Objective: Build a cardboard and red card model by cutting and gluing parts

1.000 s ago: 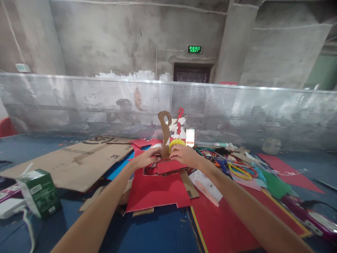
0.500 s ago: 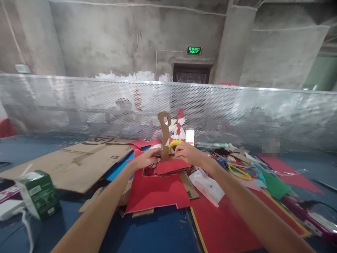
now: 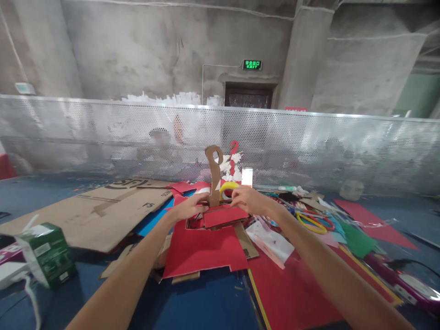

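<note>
An upright brown cardboard cutout (image 3: 214,169) with a looped top stands in a small red-covered cardboard box (image 3: 222,216) at the table's middle. My left hand (image 3: 189,207) is closed on the box's left side at the foot of the cutout. My right hand (image 3: 248,200) pinches the box's far right edge beside a yellow tape roll (image 3: 229,187). Behind the cutout rises a red and white paper figure (image 3: 233,161). The box rests on a large red card sheet (image 3: 206,250).
A flat brown cardboard sheet (image 3: 99,211) lies left, with a green box (image 3: 50,254) near the left edge. Scissors with yellow and red handles (image 3: 314,222), coloured paper scraps and a purple tool (image 3: 402,279) crowd the right. A perforated metal screen (image 3: 309,146) runs across the back.
My right hand has shifted slightly right along the box's edge, uncovering more of the yellow tape roll. The left hand and cutout stay put.
</note>
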The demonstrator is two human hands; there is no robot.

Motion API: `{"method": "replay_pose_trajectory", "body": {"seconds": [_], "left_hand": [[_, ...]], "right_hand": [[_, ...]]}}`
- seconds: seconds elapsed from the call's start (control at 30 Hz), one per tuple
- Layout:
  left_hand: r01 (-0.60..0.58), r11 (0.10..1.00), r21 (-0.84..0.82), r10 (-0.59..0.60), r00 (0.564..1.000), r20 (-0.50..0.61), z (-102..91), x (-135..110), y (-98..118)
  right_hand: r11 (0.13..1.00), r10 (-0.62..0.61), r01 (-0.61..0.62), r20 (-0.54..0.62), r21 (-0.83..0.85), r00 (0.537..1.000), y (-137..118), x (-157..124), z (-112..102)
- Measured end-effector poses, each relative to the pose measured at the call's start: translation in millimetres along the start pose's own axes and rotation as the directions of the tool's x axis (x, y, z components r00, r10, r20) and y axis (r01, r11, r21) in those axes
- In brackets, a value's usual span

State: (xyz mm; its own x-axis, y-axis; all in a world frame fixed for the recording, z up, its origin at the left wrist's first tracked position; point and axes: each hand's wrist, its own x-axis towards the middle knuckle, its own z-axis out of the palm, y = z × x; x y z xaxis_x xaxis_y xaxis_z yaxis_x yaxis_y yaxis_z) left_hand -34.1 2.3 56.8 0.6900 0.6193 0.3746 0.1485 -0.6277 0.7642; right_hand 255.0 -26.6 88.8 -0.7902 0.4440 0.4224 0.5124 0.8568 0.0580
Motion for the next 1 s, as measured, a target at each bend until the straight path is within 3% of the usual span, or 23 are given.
{"method": "replay_pose_trajectory", "body": {"seconds": [0.17,0.27,0.33,0.53,0.7,1.0], "left_hand": [[-0.019,1.0,0.001,0.019,0.997,0.071,-1.2,0,0],[-0.036,0.999,0.028,0.034,0.997,0.075,-1.4,1,-1],[-0.052,0.997,0.054,0.049,0.996,0.069,-0.8,2,1],[-0.043,0.988,0.148,0.039,0.999,0.029,2.8,3,10],[-0.021,0.986,0.163,0.023,1.0,-0.008,3.1,2,5],[0.015,0.994,0.104,-0.016,1.0,0.014,6.2,4,11]], "right_hand": [[0.979,0.167,-0.162,-0.03,0.12,0.986,5,-6,-19],[0.92,0.352,-0.332,-0.065,0.207,0.934,7,-8,-24],[0.886,0.408,-0.388,-0.028,0.253,0.913,6,-7,-22],[0.883,0.374,-0.369,0.039,0.291,0.926,6,-3,0],[0.809,0.42,-0.425,0.108,0.406,0.901,17,-5,16],[0.715,0.436,-0.463,0.182,0.524,0.881,26,-5,19]]}}
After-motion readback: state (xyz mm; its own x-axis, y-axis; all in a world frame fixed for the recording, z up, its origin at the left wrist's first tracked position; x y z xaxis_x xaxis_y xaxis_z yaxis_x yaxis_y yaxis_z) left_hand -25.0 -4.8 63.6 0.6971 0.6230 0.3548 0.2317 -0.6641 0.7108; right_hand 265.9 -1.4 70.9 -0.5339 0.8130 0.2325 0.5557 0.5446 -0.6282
